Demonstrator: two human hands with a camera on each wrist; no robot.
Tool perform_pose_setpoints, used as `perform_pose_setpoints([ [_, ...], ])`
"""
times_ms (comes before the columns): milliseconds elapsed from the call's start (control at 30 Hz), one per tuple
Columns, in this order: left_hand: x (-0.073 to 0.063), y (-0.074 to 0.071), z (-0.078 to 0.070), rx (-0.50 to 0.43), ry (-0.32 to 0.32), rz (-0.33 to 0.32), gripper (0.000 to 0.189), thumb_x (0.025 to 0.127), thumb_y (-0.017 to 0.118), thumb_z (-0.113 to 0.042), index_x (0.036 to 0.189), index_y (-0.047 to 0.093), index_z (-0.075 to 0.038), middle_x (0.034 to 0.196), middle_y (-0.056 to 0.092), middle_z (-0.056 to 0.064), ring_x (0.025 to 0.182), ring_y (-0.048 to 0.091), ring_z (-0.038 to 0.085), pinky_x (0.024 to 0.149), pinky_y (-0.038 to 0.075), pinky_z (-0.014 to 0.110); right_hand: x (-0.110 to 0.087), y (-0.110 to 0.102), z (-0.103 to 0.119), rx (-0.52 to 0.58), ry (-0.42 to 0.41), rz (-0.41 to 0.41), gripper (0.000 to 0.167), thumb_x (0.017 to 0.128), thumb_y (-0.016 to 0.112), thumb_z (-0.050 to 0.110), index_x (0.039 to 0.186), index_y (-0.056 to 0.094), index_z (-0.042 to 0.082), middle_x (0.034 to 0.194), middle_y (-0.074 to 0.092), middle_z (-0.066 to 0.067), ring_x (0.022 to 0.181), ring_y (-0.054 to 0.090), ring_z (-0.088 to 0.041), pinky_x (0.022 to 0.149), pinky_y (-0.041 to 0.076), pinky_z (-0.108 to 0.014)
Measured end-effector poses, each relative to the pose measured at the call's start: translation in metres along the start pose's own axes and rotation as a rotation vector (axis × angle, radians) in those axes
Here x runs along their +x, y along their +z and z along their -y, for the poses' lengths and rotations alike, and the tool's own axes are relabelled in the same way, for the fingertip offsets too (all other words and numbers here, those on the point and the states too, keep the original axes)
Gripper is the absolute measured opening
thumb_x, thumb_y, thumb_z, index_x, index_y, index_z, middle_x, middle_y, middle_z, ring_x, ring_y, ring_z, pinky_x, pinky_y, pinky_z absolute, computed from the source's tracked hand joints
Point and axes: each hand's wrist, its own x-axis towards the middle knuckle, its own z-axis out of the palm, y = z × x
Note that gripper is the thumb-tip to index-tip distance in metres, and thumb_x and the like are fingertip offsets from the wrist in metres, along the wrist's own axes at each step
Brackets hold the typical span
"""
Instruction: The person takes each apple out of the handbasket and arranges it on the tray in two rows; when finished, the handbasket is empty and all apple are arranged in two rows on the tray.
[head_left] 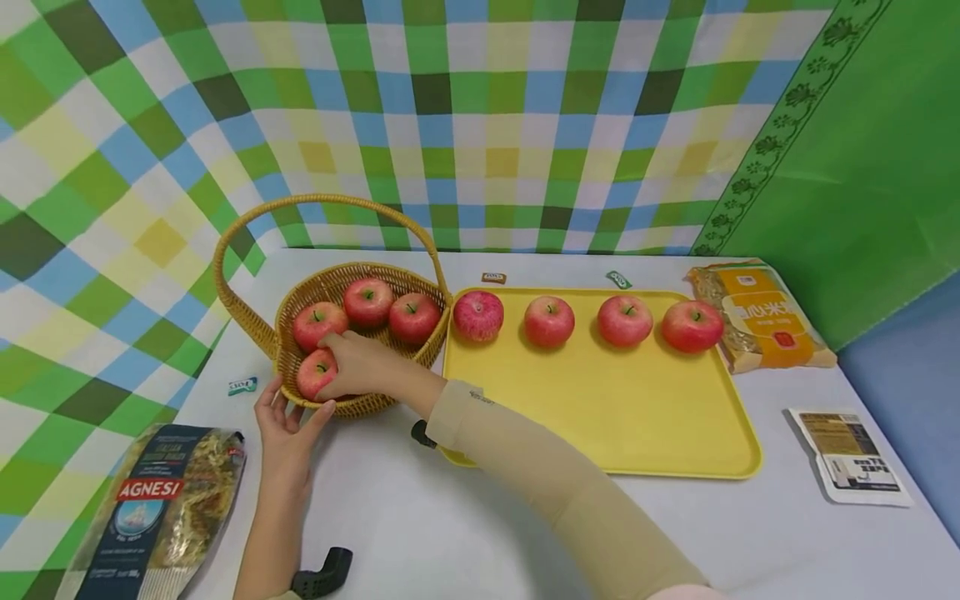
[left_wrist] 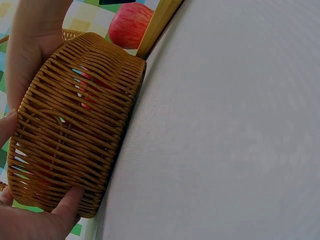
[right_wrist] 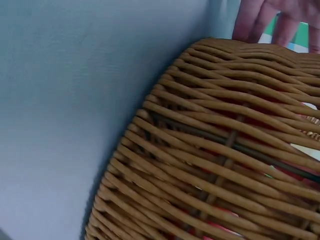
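Note:
Inside the wicker basket (head_left: 375,408), at its near left, my right hand (head_left: 367,364) grips a red apple (head_left: 316,375) between thumb and fingers. Three more red apples lie in the basket, one at the left (head_left: 319,326), one at the back (head_left: 368,302) and one at the right (head_left: 414,318). My left hand (head_left: 288,429) holds the basket's near left end, thumb and fingers spread around it. In the left wrist view, a digit of the left hand (left_wrist: 42,222) presses the woven side. Fingers of the left hand (right_wrist: 280,20) also show beyond the weave in the right wrist view.
Right of the basket lies a yellow tray (head_left: 600,408) with several apples in a row along its back. An AGNESI pasta bag (head_left: 161,508) lies front left. An orange food packet (head_left: 765,312) and a small pouch (head_left: 851,457) are at the right. Small wrappers (head_left: 242,386) lie about.

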Motion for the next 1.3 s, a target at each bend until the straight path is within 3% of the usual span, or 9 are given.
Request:
perform_pose_setpoints([
  [200,-0.001,0.0,0.001,0.018,0.0,0.007,0.087,0.089,0.07,-0.013,0.148,0.009,-0.028,0.159,0.008,-0.001,0.143,0.02,0.024,0.109,0.034,0.032,-0.005,-0.004,-0.001,-0.024,0.01,-0.047,0.071,0.076,0.074,0.051,0.134,0.051,0.016,0.117,0.057,0.005,0.102,0.055,-0.007,0.083,0.049,-0.021],
  [400,0.0,-0.001,-0.001,0.009,0.003,-0.003,0.085,0.09,0.068,-0.008,0.148,0.009,-0.028,0.159,0.008,0.0,0.143,0.019,0.024,0.111,0.03,0.036,-0.025,-0.033,-0.005,0.062,-0.042,-0.146,0.074,0.076,0.077,0.047,0.137,0.048,0.014,0.121,0.057,0.004,0.1,0.058,-0.009,0.084,0.05,-0.025],
  [533,0.0,0.0,-0.001,0.022,-0.003,-0.019,0.086,0.089,0.07,-0.01,0.148,0.011,-0.029,0.16,0.008,0.0,0.143,0.019,0.024,0.11,0.032,0.035,-0.053,-0.055,-0.019,0.125,-0.067,-0.206,0.077,0.075,0.079,0.046,0.138,0.048,0.014,0.124,0.056,0.002,0.104,0.055,-0.01,0.084,0.051,-0.028],
  [733,0.0,0.0,0.0,0.025,0.003,-0.02,0.089,0.086,0.073,-0.013,0.148,0.012,-0.029,0.16,0.007,0.0,0.143,0.02,0.023,0.108,0.035,0.031,-0.113,-0.08,-0.056,0.141,-0.02,-0.24,0.078,0.074,0.078,0.049,0.138,0.048,0.016,0.13,0.053,0.002,0.113,0.051,-0.013,0.09,0.05,-0.031],
  [967,-0.001,-0.002,0.0,0.028,-0.014,-0.031,0.089,0.086,0.073,-0.011,0.148,0.012,-0.031,0.16,0.007,-0.001,0.143,0.02,0.022,0.11,0.032,0.034,-0.161,-0.068,-0.102,0.121,0.076,-0.184,0.073,0.073,0.082,0.04,0.134,0.052,0.014,0.124,0.056,0.001,0.109,0.053,-0.014,0.091,0.05,-0.034],
  [1133,-0.001,-0.001,0.0,0.04,-0.03,-0.047,0.088,0.086,0.074,-0.013,0.147,0.013,-0.032,0.16,0.008,-0.002,0.143,0.02,0.022,0.11,0.032,0.034,-0.17,-0.05,-0.12,0.127,0.095,-0.136,0.07,0.073,0.083,0.038,0.132,0.053,0.015,0.119,0.057,0.002,0.107,0.052,-0.013,0.091,0.049,-0.032],
  [1300,-0.001,0.001,-0.001,0.03,-0.028,-0.042,0.087,0.086,0.073,-0.012,0.147,0.014,-0.032,0.16,0.009,-0.001,0.143,0.02,0.022,0.111,0.03,0.036,-0.171,-0.043,-0.124,0.131,0.083,-0.137,0.072,0.073,0.083,0.038,0.132,0.053,0.012,0.12,0.058,0.0,0.108,0.053,-0.014,0.094,0.047,-0.033],
])
